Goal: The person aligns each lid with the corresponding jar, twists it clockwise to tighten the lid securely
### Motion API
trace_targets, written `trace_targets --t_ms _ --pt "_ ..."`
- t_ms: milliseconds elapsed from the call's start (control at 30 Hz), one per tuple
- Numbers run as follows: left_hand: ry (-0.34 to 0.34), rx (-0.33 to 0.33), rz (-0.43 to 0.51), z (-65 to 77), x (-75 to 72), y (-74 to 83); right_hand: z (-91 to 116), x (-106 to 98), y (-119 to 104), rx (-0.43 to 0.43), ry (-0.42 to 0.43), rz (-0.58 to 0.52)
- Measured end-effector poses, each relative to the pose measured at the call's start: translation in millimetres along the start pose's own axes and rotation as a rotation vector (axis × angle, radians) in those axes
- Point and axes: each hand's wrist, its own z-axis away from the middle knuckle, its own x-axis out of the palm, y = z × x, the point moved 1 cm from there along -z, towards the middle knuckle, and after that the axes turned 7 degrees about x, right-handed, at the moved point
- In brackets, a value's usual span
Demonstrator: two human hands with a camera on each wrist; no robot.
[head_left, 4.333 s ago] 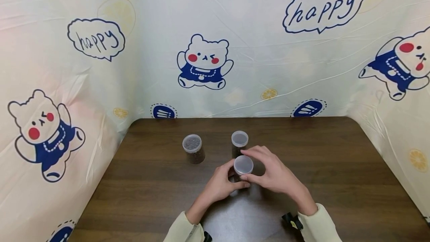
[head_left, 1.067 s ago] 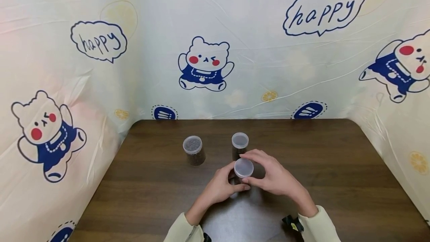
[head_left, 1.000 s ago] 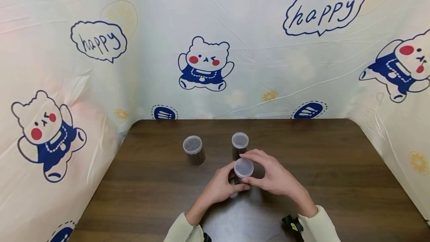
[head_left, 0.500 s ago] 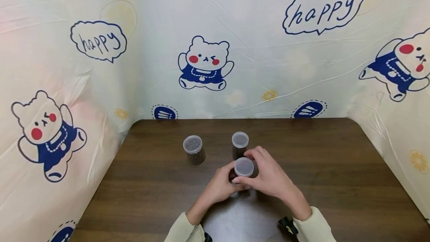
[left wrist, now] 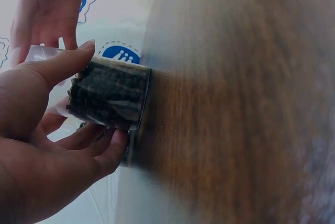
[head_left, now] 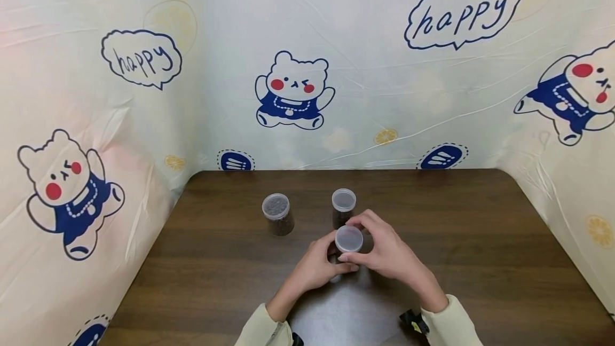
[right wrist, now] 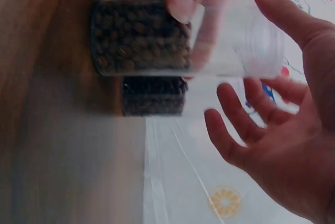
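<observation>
A clear plastic jar point(right wrist: 141, 38), part filled with dark brown beans, stands upright on the table under both hands. My left hand point(head_left: 314, 266) grips its lower body, thumb in front and fingers behind, as the left wrist view also shows. At the top, my right hand point(head_left: 391, 252) holds the translucent round lid point(head_left: 349, 238) between thumb and index finger. The other fingers point(right wrist: 230, 145) of that hand are spread beside the jar in the right wrist view. The lid sits on the jar's mouth.
Just behind the held jar stands a similar lidded jar point(head_left: 343, 202) with dark contents. Farther left is another, fuller lidded jar point(head_left: 278, 218). The brown wooden table point(head_left: 216, 282) meets a printed cloth backdrop point(head_left: 365, 95) at its back and sides.
My right hand has turned a little about the lid: its thumb swung left along the front edge, then slightly back right. The left hand and all the jars keep their places.
</observation>
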Motion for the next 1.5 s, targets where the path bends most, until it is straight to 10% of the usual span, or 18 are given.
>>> trace_targets --t_ms 233,533,967,1267,1500 --pt "-0.005 0.008 0.010 0.0 -0.5 -0.6 1.4 -0.8 -1.5 0.069 0.009 0.062" --pt "-0.010 -0.003 0.018 -1.6 -0.1 -0.5 3.1 -14.7 1.2 -0.076 -0.101 0.026" --pt "-0.011 0.007 -0.006 0.5 -0.5 -3.4 0.9 1.1 -1.8 0.055 -0.003 0.097" --pt "-0.020 -0.002 0.006 -0.6 -0.7 -2.5 2.4 -13.4 -2.0 -0.056 -0.104 0.045" --pt "-0.024 0.001 -0.001 0.0 -0.8 -1.6 0.2 -1.8 -4.3 0.000 -0.017 0.043"
